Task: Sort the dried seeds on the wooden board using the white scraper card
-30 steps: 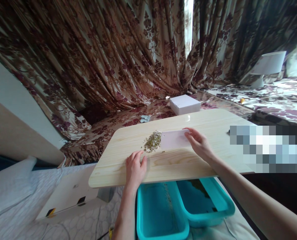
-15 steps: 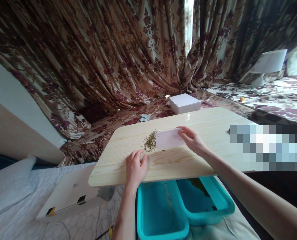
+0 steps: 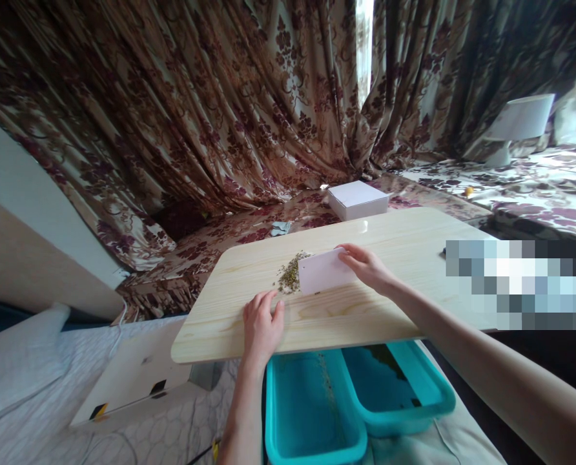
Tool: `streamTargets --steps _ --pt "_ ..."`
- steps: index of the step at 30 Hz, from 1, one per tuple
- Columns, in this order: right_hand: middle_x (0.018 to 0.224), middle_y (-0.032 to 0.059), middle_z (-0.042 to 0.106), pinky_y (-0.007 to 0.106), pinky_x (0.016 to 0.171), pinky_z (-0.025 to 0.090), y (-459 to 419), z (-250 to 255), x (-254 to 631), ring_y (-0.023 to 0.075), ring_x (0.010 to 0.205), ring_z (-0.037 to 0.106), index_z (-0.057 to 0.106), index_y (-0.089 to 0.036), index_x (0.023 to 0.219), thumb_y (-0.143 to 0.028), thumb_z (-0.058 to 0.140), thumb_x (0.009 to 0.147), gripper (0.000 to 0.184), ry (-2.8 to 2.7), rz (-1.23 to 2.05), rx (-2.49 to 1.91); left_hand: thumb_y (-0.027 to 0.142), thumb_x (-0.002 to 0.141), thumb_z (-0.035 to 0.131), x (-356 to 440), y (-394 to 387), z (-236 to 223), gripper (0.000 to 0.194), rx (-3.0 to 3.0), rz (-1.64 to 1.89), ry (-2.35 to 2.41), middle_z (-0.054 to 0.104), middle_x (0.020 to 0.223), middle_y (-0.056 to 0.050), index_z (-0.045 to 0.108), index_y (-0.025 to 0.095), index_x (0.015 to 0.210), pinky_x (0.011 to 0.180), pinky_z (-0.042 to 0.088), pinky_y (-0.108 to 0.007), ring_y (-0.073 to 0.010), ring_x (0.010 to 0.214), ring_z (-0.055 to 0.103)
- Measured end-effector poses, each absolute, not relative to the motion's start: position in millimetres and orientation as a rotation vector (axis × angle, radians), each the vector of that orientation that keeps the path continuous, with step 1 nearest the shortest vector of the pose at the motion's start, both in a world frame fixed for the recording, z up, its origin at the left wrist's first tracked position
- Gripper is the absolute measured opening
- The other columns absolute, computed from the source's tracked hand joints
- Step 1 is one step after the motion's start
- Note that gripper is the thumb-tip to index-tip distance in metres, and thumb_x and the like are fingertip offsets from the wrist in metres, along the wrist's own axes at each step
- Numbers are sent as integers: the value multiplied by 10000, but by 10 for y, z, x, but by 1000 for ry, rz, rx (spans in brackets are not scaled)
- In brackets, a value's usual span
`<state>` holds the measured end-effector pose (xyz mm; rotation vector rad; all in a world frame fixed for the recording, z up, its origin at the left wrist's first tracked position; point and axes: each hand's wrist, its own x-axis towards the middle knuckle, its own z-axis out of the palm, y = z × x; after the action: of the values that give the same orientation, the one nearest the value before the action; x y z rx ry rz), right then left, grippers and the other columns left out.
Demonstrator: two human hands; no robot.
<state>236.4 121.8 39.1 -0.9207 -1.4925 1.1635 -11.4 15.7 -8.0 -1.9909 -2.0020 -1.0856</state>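
A small heap of greenish-brown seeds or dried bits (image 3: 290,275) lies on a pale wooden tabletop (image 3: 404,242). My right hand (image 3: 365,266) holds a white card (image 3: 323,272) on edge, its left side touching the heap. My left hand (image 3: 261,323) rests palm down on the table's near edge, fingers together and flat, holding nothing. Below the table edge stand two turquoise plastic tubs (image 3: 312,413), the right one (image 3: 404,387) with dark matter on its bottom.
A white box (image 3: 357,199) sits behind the table on a floral cloth. Floral curtains (image 3: 220,97) hang at the back. A white flat box (image 3: 133,378) lies lower left on a bed. A blurred patch covers the table's right end.
My right hand has pushed the white card to the left, squeezing the heap into a narrower pile. My left hand has stayed in place.
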Motion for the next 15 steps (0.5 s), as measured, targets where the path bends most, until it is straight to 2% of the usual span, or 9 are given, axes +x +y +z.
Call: streamTargets --steps 15 --pt "704 3 664 226 545 407 1344 505 2655 126 617 565 692 -172 847 -397 727 671 288 -1622 1476 -925 308 892 472 -130 172 -83 266 -2007 -1077 -1988 672 1099 -95 636 203 1074 975 453 -434 -245 1075 605"
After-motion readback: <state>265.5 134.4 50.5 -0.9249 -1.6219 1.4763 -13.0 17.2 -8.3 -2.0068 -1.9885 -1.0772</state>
